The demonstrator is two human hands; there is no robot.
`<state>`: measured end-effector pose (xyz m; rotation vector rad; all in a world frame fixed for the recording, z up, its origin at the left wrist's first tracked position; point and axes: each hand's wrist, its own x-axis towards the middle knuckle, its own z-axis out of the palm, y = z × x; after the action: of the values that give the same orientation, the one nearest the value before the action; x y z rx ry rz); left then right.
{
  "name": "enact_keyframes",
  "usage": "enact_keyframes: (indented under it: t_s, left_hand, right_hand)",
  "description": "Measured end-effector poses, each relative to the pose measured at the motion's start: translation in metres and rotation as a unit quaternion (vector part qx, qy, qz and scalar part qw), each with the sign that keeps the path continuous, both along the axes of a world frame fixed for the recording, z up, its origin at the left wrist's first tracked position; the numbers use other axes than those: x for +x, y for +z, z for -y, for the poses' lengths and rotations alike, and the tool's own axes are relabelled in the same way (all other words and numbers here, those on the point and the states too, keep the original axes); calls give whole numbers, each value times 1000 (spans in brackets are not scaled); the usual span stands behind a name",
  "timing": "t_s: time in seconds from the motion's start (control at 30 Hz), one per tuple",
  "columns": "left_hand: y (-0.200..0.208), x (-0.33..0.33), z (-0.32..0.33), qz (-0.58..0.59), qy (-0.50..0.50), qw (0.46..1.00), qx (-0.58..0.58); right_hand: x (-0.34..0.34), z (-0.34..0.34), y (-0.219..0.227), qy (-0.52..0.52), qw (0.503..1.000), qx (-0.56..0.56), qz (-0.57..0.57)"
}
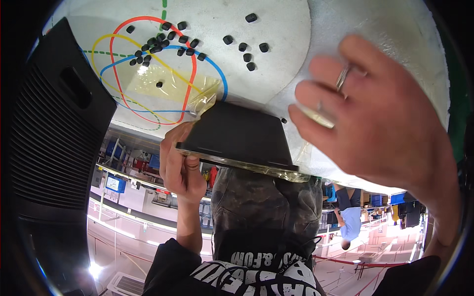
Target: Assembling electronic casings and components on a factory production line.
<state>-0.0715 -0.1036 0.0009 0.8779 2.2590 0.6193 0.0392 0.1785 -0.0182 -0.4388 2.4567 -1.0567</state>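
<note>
My left hand [180,163] grips the left edge of a black plastic piece [239,133], a tapered tray-like shape with a rim, tilted close to my body. Clear yellowish film [205,98] lies along its upper left side and shows under its lower edge. My right hand [375,108] is raised to the right of the piece, apart from it. Its fingers are bent and spread, slightly blurred, with a ring on one. A pale strip shows between two fingers; whether it is held is unclear. A tiny black piece [284,121] lies near the fingertips.
Small black cylindrical caps [158,44] lie in a cluster on the white table [276,29], with several more [247,57] farther right. Coloured lines mark the surface. A large black ribbed panel [54,128] stands at the left. Another person [350,219] is in the background.
</note>
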Motion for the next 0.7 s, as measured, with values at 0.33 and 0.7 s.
enact_keyframes:
  t_s: [0.33, 0.7]
  left_hand:
    - [-1, -1, -2, -1, -4, 1000, 9]
    - [-2, -3, 0, 0, -21, 1000, 19]
  right_hand:
    - [-7, -9, 4, 16, 996, -42, 80]
    - [-2, -5, 1, -33, 999, -23, -7]
